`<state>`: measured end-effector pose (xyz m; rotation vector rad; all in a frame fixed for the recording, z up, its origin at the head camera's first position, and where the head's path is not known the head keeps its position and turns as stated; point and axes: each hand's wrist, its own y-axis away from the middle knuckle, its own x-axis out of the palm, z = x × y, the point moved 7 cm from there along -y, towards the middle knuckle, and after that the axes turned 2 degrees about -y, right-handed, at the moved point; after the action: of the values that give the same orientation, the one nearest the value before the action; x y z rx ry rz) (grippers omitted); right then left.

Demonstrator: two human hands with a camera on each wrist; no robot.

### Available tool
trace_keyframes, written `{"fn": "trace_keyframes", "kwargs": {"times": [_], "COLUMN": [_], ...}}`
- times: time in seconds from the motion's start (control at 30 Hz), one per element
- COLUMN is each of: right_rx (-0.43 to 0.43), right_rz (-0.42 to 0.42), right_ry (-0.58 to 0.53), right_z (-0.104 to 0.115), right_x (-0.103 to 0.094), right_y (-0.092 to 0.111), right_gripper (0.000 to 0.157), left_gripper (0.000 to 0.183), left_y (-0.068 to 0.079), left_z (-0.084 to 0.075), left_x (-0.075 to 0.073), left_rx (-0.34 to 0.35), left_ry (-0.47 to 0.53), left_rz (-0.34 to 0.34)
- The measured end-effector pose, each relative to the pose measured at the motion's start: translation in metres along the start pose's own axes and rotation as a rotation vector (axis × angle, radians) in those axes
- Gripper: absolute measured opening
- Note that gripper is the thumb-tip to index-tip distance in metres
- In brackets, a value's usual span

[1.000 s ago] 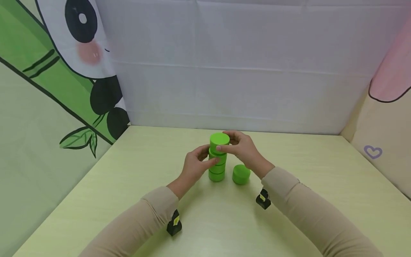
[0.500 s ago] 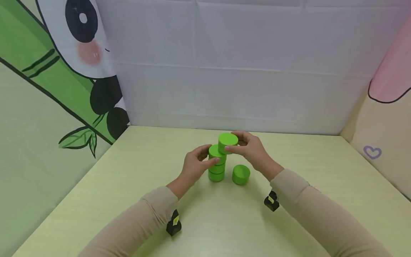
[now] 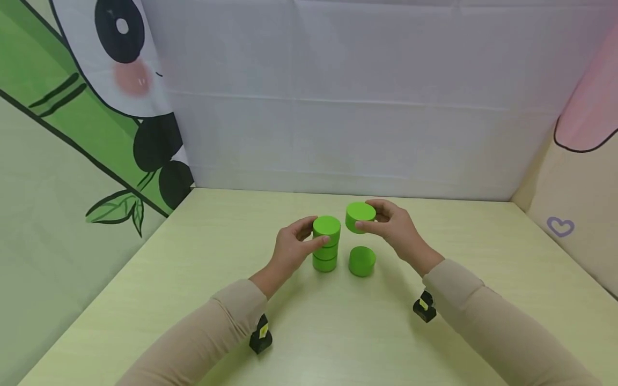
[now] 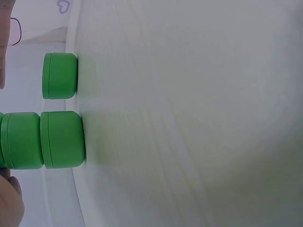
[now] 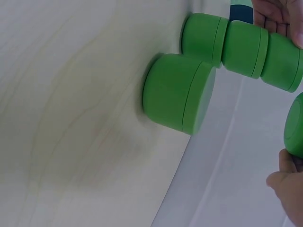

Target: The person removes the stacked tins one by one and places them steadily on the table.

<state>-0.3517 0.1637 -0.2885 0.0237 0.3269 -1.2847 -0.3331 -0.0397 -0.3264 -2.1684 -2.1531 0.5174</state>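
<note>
Right hand (image 3: 398, 228) raised, the person across from me pinches a green cylinder (image 3: 360, 214) by its sides, thumb in front and fingers behind, holding it clear of the table (image 3: 309, 332) and above a lone cylinder (image 3: 362, 261). It looks light, stiff and hard to break, perhaps wood or plastic; the smooth curved wall could slip under a careless touch, so I'd grip low across the full width, thumb opposite fingers. A thin seam rings the standing ones near the top; whether that marks a lid, I can't tell.

Just left of the lone one, a green stack (image 3: 326, 253) of three stands upright, the left hand (image 3: 292, 246) curled about its top piece, probably steadying it. I see no brand, label or lettering on any cylinder. Farther out, black wrist devices (image 3: 261, 338) carry yellow patches, nothing legible, and the right-hand wall bears only a purple heart (image 3: 560, 227).
</note>
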Motion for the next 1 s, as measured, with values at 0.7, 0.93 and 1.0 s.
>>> {"fn": "trace_keyframes", "kwargs": {"times": [0.7,0.93,1.0], "right_rx": [0.076,0.116,0.126], "right_rz": [-0.065,-0.082,-0.084], "right_ry": [0.055,0.082,0.088], "right_z": [-0.036,-0.048,-0.051], "right_x": [-0.027,-0.036,-0.038], "right_y": [0.02,0.028,0.03], "right_gripper": [0.061,0.063,0.063], "left_gripper": [0.053,0.054,0.054], "left_y": [0.0,-0.001,-0.001], "left_z": [0.003,0.003,0.003], "left_x": [-0.001,0.0,0.0], "left_rx": [0.009,0.018,0.017], "left_ry": [-0.002,-0.008,-0.006], "left_rz": [-0.004,-0.002,0.002]}}
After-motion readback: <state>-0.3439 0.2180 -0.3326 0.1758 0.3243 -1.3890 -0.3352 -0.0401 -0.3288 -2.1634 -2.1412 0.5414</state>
